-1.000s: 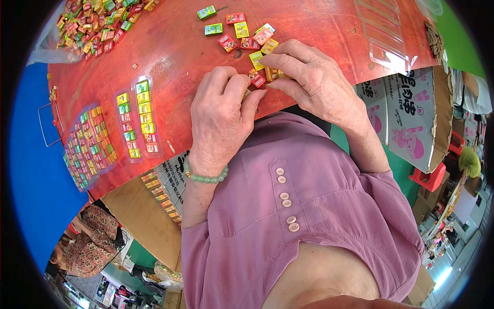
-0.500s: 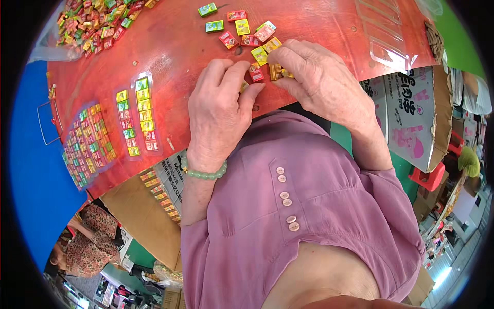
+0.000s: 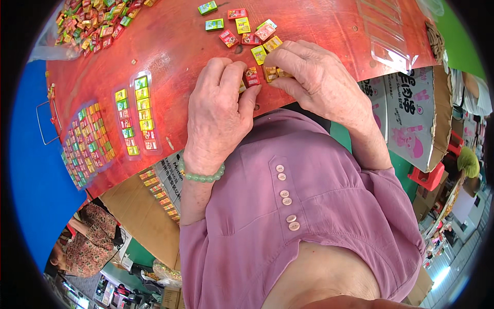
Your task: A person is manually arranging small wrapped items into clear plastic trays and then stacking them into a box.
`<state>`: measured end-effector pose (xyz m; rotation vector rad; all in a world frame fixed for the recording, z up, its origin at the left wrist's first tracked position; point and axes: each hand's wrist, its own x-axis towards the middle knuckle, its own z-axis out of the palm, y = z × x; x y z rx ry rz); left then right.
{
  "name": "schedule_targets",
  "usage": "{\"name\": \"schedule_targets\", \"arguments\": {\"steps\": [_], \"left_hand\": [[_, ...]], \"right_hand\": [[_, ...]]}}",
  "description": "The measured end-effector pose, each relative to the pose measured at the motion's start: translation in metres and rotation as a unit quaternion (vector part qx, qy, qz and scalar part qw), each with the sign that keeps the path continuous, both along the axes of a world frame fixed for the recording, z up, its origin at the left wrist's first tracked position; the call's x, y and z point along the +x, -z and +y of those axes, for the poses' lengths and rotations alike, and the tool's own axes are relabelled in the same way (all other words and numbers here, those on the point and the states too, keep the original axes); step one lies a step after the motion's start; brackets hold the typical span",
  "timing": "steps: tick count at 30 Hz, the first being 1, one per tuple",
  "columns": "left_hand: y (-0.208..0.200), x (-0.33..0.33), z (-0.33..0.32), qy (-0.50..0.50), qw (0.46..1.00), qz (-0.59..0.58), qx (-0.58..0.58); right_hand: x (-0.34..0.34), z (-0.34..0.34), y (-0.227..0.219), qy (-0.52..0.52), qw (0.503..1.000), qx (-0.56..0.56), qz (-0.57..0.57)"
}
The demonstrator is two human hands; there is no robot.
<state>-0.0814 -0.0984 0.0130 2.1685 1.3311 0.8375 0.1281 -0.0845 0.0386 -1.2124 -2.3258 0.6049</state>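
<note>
On the red table (image 3: 175,46), my left hand (image 3: 218,110) lies palm down with its fingers curled over small red and yellow candy packets (image 3: 252,76) at the near edge. My right hand (image 3: 319,82) meets it from the right, fingertips pinching the same short row of packets. More loose packets (image 3: 242,24) in red, green and yellow lie just beyond the fingers. A green bead bracelet (image 3: 200,175) sits on my left wrist.
Clear sleeves filled with packets in rows (image 3: 139,116) lie at the left, with a wider filled sheet (image 3: 85,144) beside them. A heap of loose packets (image 3: 92,26) sits at the far left. A printed cardboard box (image 3: 411,113) stands right of the table.
Both hands have drawn the gathered packets a little closer to the table's near edge, and my left fingers now cover more of them.
</note>
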Motion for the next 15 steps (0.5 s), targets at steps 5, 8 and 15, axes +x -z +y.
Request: {"name": "schedule_targets", "arguments": {"steps": [5,8,15], "left_hand": [[0.0026,-0.0022,-0.0015,0.000,1.000,0.001,0.015],[0.0066,-0.0045,-0.0018,0.000,1.000,-0.005,0.026],[0.0061,-0.0046,-0.0018,0.002,0.999,-0.020,0.036]], "right_hand": [[-0.0034,-0.0008,0.0067,-0.015,0.999,0.025,0.030],[-0.0040,-0.0015,0.0062,-0.017,0.999,0.016,0.044],[-0.0026,-0.0064,0.0080,-0.001,0.997,-0.003,0.071]]}}
